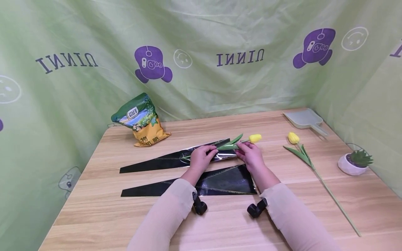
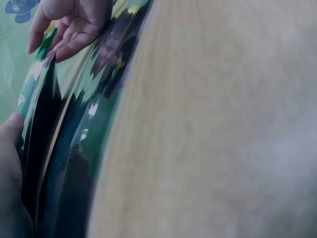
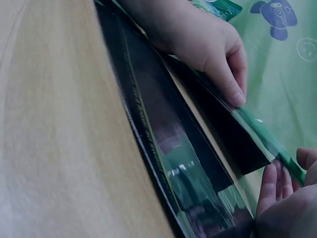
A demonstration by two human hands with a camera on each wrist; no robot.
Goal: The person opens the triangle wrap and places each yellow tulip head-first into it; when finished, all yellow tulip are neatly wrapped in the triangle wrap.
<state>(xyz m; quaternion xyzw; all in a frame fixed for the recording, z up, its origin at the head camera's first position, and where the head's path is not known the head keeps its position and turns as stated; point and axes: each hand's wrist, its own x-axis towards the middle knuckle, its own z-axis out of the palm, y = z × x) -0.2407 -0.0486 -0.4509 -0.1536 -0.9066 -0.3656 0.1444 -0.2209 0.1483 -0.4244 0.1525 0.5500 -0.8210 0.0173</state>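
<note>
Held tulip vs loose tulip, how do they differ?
The right hand holds the held tulip; no hand touches the loose tulip. The held tulip lies along the far black sleeve; the loose tulip lies on the tabletop. The held tulip's bloom points right; the loose tulip's points toward the backdrop. Both: yellow bloom, green leaves.

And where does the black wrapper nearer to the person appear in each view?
Head: the nearer black wrapper lies just below centre, partly behind the left forearm.
Left wrist: the wrapper slants through the left half.
Right wrist: the wrapper slants from upper left to bottom.
Shared landmark: the green curtain.
</note>
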